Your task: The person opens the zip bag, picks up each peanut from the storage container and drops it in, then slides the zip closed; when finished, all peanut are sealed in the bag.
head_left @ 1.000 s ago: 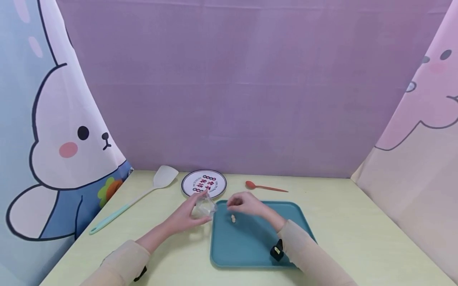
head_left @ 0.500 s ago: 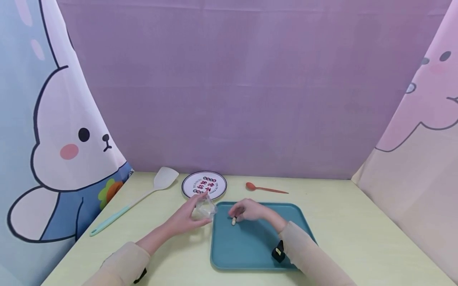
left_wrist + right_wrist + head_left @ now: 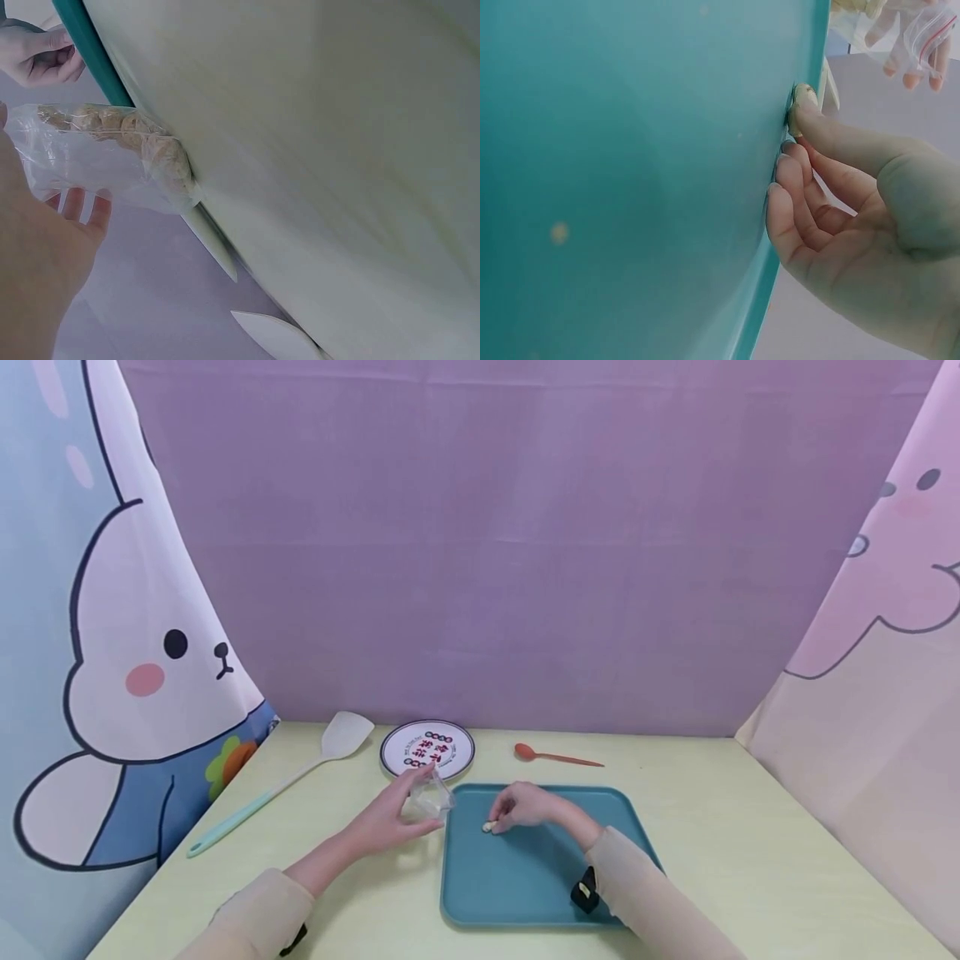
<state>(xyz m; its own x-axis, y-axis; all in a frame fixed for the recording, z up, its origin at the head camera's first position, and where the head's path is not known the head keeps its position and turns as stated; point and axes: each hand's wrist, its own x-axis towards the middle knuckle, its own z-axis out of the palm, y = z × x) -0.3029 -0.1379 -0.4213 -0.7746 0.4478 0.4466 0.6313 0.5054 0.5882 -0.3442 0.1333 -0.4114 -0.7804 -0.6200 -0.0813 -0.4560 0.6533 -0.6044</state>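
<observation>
My left hand (image 3: 382, 818) grips a clear zip bag (image 3: 430, 797) beside the tray's left edge, thumb and fingers spread around it. Several tan, unshelled peanuts (image 3: 112, 121) show through the plastic in the left wrist view. Over the far left part of the teal tray (image 3: 525, 889), my right hand (image 3: 522, 804) pinches a single peanut (image 3: 803, 105) between thumb and index finger. That peanut is right at the tray surface, and the other fingers of this hand curl against the tray in the right wrist view.
A white plate (image 3: 405, 752) with red lettering stands behind the bag. To its right lies an orange spoon (image 3: 558, 755). A spatula (image 3: 300, 767) with a mint handle lies at the left. Purple cloth (image 3: 480, 568) hangs behind the pale table (image 3: 750, 860).
My right hand has come down toward the tray and taken hold of the peanut, which has turned a little between the fingers. My left hand with the bag stays in place.
</observation>
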